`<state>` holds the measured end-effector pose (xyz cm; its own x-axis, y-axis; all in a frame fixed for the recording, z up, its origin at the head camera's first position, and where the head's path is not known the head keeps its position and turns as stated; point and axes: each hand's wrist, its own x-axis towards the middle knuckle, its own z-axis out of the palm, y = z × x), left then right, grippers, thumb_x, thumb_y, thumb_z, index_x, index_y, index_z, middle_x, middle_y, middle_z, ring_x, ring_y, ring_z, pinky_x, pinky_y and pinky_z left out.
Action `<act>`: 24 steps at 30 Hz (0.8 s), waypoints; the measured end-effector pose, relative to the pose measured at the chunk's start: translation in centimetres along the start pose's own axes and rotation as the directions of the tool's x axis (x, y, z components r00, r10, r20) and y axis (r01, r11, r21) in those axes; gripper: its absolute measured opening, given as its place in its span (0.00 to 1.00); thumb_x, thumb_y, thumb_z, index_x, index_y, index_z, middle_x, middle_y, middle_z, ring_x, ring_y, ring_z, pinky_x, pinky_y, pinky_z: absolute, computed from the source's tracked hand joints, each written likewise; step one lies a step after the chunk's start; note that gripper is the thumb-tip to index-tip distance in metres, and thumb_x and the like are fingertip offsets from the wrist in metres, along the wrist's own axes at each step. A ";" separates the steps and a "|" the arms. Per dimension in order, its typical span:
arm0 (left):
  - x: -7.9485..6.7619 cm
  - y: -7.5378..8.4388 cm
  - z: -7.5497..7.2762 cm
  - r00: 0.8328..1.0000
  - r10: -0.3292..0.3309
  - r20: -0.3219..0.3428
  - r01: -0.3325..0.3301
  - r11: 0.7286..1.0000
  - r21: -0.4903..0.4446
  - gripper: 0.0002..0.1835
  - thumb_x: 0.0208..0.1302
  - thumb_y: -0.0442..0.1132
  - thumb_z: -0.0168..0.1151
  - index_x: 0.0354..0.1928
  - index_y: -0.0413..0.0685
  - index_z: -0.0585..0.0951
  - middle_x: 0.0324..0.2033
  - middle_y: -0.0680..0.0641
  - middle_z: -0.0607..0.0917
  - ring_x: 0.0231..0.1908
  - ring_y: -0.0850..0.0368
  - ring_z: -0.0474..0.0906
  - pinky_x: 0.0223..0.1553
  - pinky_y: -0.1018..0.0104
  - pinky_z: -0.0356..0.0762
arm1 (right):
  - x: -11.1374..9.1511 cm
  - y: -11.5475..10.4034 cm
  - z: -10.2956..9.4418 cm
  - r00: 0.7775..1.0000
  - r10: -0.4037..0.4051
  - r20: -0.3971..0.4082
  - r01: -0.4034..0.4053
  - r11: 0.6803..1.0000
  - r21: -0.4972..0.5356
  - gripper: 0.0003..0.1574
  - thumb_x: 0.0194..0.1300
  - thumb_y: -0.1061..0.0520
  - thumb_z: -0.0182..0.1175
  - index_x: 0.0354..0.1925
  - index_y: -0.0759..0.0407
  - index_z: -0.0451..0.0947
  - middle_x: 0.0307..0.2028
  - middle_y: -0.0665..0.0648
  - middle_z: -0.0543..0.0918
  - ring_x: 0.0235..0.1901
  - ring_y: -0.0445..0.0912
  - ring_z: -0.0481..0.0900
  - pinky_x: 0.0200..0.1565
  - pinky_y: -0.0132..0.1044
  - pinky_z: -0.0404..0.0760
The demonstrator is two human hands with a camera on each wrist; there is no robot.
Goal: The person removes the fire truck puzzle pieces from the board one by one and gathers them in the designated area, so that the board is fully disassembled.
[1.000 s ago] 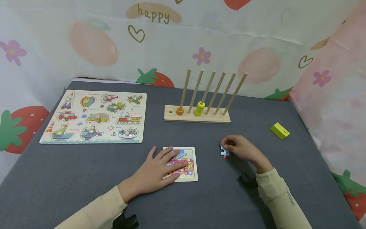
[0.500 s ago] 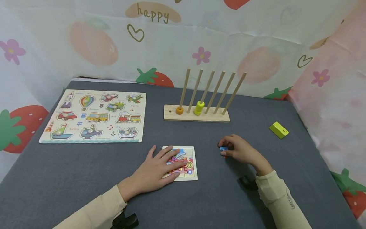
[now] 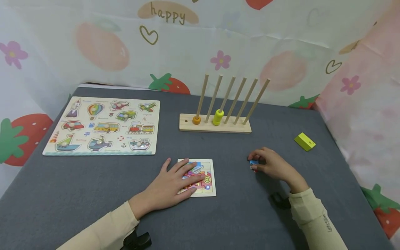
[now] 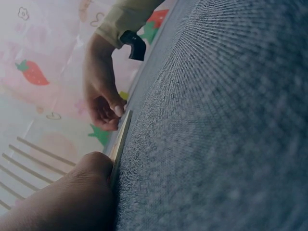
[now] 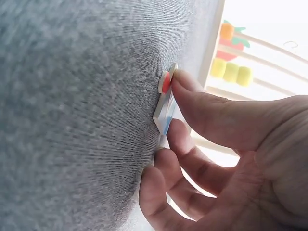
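Spread over a small framed jigsaw puzzle, my left hand rests with its fingers straight and covers the puzzle's left part. A pink and blue picture shows between the fingers. To the right of it, my right hand pinches a jigsaw piece between thumb and fingers. In the right wrist view the piece is blue and red with a pale edge, tilted close over the grey cloth, with the thumb on its upper end. From the left wrist, the puzzle's edge lies beneath my left hand.
A wooden peg stand with several upright rods stands at the back, bearing an orange bead and yellow-green beads. A vehicle picture board lies back left. A yellow block lies at the right.
My right hand first turned the jigsaw piece, so less of its face shows, then shifted a little to the right with it. My left hand has stayed in place on the puzzle.
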<state>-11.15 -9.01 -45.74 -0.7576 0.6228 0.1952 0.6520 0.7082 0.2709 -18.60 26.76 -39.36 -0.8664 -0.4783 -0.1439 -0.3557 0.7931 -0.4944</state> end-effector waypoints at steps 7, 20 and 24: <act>0.0 0.0 -0.1 1.000 0.002 0.004 -0.002 1.000 -0.006 0.23 0.71 0.61 0.44 0.67 0.82 0.65 0.69 0.54 0.65 0.71 0.53 0.52 0.65 0.33 0.43 | 0.6 -2.2 1.2 0.996 -0.017 -0.085 0.016 1.000 -0.009 0.15 0.61 0.61 0.64 0.47 0.61 0.78 0.42 0.60 0.77 0.42 0.51 0.75 0.44 0.49 0.75; 0.1 0.0 -0.3 0.999 0.035 0.040 -0.034 0.999 -0.025 0.21 0.73 0.60 0.41 0.65 0.83 0.67 0.71 0.51 0.63 0.73 0.49 0.49 0.64 0.31 0.44 | 1.4 -9.8 6.0 0.979 -0.201 0.025 0.201 0.979 0.015 0.19 0.61 0.54 0.66 0.50 0.56 0.75 0.41 0.52 0.75 0.36 0.44 0.72 0.38 0.34 0.74; 0.0 -0.1 -0.2 0.998 0.032 0.045 -0.032 0.999 -0.017 0.21 0.73 0.60 0.41 0.65 0.83 0.67 0.71 0.51 0.61 0.73 0.52 0.48 0.65 0.33 0.43 | 1.6 -9.9 6.2 0.980 -0.198 0.035 0.197 0.980 0.023 0.19 0.61 0.55 0.66 0.49 0.55 0.76 0.38 0.51 0.74 0.36 0.44 0.72 0.37 0.34 0.74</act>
<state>-11.18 -9.15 -45.55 -0.7339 0.6599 0.1611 0.6751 0.6822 0.2808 -14.28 15.83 -40.05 -0.7659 -0.6388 -0.0729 -0.5116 0.6742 -0.5327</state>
